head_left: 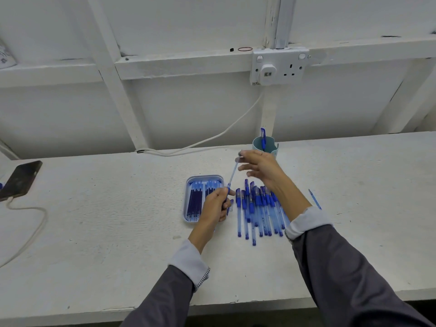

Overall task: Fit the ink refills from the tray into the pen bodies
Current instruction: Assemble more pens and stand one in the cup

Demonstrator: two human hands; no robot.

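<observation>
A pale blue tray (188,208) on the white bench holds several dark blue ink refills (194,204). My left hand (215,206) is over the tray's right side and grips the lower end of a clear pen body (232,174) that tilts up and to the right. My right hand (260,167) pinches the top end of that pen body, with its other fingers spread. Several blue pens (259,211) lie in a loose row to the right of the tray, partly under my right forearm.
A teal cup (271,147) with one capped pen stands behind my right hand. A single pen (315,199) lies further right. A phone (20,179) with a charging cable lies at the far left. A wall socket (279,66) with a white cable is on the back wall.
</observation>
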